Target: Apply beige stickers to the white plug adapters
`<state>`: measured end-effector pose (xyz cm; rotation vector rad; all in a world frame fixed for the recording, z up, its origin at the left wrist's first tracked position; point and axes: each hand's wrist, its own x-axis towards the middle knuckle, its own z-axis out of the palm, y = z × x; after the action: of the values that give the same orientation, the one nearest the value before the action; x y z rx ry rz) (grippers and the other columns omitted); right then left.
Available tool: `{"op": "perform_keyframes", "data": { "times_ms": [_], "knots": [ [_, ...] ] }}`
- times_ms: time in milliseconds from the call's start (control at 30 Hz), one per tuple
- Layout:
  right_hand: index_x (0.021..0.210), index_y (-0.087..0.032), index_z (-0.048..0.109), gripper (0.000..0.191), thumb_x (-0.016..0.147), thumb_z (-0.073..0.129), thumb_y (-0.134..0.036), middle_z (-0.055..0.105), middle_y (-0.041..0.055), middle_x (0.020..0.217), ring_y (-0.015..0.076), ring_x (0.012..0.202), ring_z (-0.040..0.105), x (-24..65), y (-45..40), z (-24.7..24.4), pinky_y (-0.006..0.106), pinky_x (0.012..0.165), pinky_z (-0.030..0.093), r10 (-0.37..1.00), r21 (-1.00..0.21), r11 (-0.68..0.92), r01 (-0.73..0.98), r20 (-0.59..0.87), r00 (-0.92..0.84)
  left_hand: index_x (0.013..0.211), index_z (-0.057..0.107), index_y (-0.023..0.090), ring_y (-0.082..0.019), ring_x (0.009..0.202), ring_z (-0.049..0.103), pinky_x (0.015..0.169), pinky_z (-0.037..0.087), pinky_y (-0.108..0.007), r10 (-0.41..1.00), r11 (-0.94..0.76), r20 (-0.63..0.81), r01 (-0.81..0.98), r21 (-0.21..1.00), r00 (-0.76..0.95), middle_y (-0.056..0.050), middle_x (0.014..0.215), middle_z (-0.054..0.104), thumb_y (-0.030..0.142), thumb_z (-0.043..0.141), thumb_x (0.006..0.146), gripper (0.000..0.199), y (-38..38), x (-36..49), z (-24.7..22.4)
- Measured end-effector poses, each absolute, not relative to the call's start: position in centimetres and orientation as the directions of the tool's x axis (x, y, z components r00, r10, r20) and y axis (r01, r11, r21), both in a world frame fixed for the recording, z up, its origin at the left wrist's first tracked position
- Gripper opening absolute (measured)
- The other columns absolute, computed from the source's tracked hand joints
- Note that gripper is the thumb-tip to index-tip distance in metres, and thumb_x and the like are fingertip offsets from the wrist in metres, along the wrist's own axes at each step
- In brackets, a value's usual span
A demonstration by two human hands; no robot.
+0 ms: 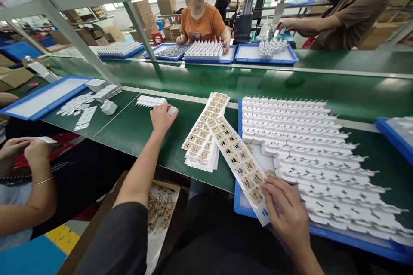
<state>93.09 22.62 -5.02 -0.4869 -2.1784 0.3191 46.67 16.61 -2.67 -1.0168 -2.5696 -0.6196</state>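
Note:
My left hand point(160, 118) is closed around a small white plastic piece point(172, 111) at the end of a short row of white parts point(150, 101) on the green table. My right hand point(287, 210) pinches the right edge of a long white sheet of tan stickers point(234, 154), near its lower end. The sheet slants across a stack of similar sticker sheets point(200, 137) and over the left rim of a blue tray point(238, 202). Many rows of white plastic parts with thin pins point(300, 150) fill that tray; my right hand hides some of them.
To the left lie loose white pieces point(77, 103) and a blue-rimmed tray point(48, 96). A seated co-worker's hands point(37, 150) hold a white piece there. Below the table edge stands a carton of scraps point(161, 206). Across the belt, people work beside more trays point(209, 51).

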Motion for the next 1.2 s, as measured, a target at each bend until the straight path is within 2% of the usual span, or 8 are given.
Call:
{"op": "perform_keyframes", "data": {
  "times_ms": [133, 333, 433, 500, 600, 800, 1000, 1200],
  "knots": [
    [0.107, -0.016, 0.065, 0.021, 0.09, 0.059, -0.004, 0.066, 0.0104, 0.104, 0.0235, 0.099, 0.064, 92.9, 22.4, -5.0, 0.041, 0.09, 0.053, 0.473, -0.39, 0.881, 0.269, 0.687, -0.552, 0.106, 0.061, 0.007, -0.036, 0.122, 0.044, 0.101, 0.031, -0.051, 0.573, 0.665, 0.404, 0.693, 0.28, -0.713, -0.017, 0.111, 0.065, 0.043, 0.058, 0.089, 0.04, 18.8, 41.5, -2.6],
    [0.107, -0.018, 0.063, 0.019, 0.092, 0.058, -0.009, 0.069, 0.0086, 0.1, 0.0225, 0.094, 0.066, 92.6, 21.6, -5.3, 0.038, 0.086, 0.055, 0.611, -0.411, 0.787, 0.46, 0.623, -0.488, 0.099, 0.063, 0.001, -0.04, 0.131, 0.036, 0.1, 0.029, -0.056, 0.581, 0.588, 0.43, 0.722, 0.365, -0.691, -0.011, 0.109, 0.063, 0.079, 0.042, 0.084, 0.081, 19.7, 38.9, -4.5],
    [0.11, -0.019, 0.063, 0.021, 0.093, 0.055, -0.011, 0.071, 0.0085, 0.104, 0.0239, 0.097, 0.068, 92.4, 21.3, -5.5, 0.039, 0.086, 0.055, 0.667, -0.392, 0.73, 0.559, 0.586, -0.46, 0.11, 0.062, -0.002, -0.043, 0.133, 0.036, 0.096, 0.03, -0.056, 0.624, 0.504, 0.46, 0.775, 0.381, -0.632, -0.012, 0.115, 0.062, 0.086, 0.035, 0.079, 0.097, 20.6, 40.0, -4.5],
    [0.112, -0.019, 0.062, 0.023, 0.092, 0.053, -0.011, 0.071, 0.0088, 0.109, 0.0248, 0.101, 0.068, 92.2, 21.2, -5.6, 0.04, 0.087, 0.055, 0.691, -0.375, 0.702, 0.605, 0.563, -0.453, 0.12, 0.06, -0.003, -0.039, 0.13, 0.043, 0.097, 0.034, -0.053, 0.714, 0.414, 0.447, 0.841, 0.349, -0.538, -0.012, 0.116, 0.063, 0.079, 0.037, 0.084, 0.093, 21.2, 42.6, -3.8],
    [0.115, -0.018, 0.061, 0.028, 0.09, 0.052, -0.012, 0.07, 0.0101, 0.116, 0.0264, 0.106, 0.067, 92.2, 21.2, -5.5, 0.042, 0.09, 0.055, 0.723, -0.392, 0.676, 0.624, 0.518, -0.458, 0.119, 0.065, 0.008, -0.026, 0.108, 0.059, 0.093, 0.046, -0.043, 0.853, 0.25, 0.375, 0.915, 0.316, -0.363, -0.009, 0.112, 0.068, 0.06, 0.047, 0.092, 0.061, 21.3, 49.3, -1.9],
    [0.116, -0.021, 0.062, 0.025, 0.095, 0.051, -0.014, 0.065, 0.0097, 0.12, 0.0215, 0.11, 0.065, 93.7, 20.9, -3.8, 0.036, 0.092, 0.057, 0.775, -0.652, 0.612, 0.448, 0.381, -0.504, 0.113, 0.068, 0.019, -0.022, 0.105, 0.064, 0.094, 0.05, -0.038, 0.907, -0.347, 0.373, 0.851, 0.394, 0.197, -0.007, 0.111, 0.073, 0.038, 0.055, 0.098, 0.027, 16.9, 66.5, -0.4],
    [0.117, -0.022, 0.064, 0.024, 0.096, 0.055, -0.014, 0.067, 0.0091, 0.117, 0.021, 0.11, 0.065, 96.4, 18.4, -3.4, 0.037, 0.095, 0.055, 0.733, -0.628, 0.653, 0.424, 0.385, -0.56, 0.13, 0.061, 0.017, -0.034, 0.128, 0.053, 0.11, 0.04, -0.053, 0.86, -0.487, 0.338, 0.812, 0.322, 0.382, -0.015, 0.137, 0.061, 0.052, 0.058, 0.094, 0.051, 13.5, 74.9, -3.4],
    [0.117, -0.024, 0.067, 0.024, 0.094, 0.063, -0.024, 0.069, 0.0092, 0.117, 0.0249, 0.109, 0.063, 98.0, 16.7, -4.6, 0.045, 0.097, 0.051, 0.719, -0.543, 0.679, 0.494, 0.357, -0.597, 0.133, 0.059, 0.016, -0.033, 0.133, 0.051, 0.121, 0.026, -0.057, 0.863, -0.486, 0.316, 0.819, 0.304, 0.395, -0.014, 0.14, 0.06, 0.049, 0.055, 0.096, 0.049, 12.1, 76.6, -5.2]
  ]
}}
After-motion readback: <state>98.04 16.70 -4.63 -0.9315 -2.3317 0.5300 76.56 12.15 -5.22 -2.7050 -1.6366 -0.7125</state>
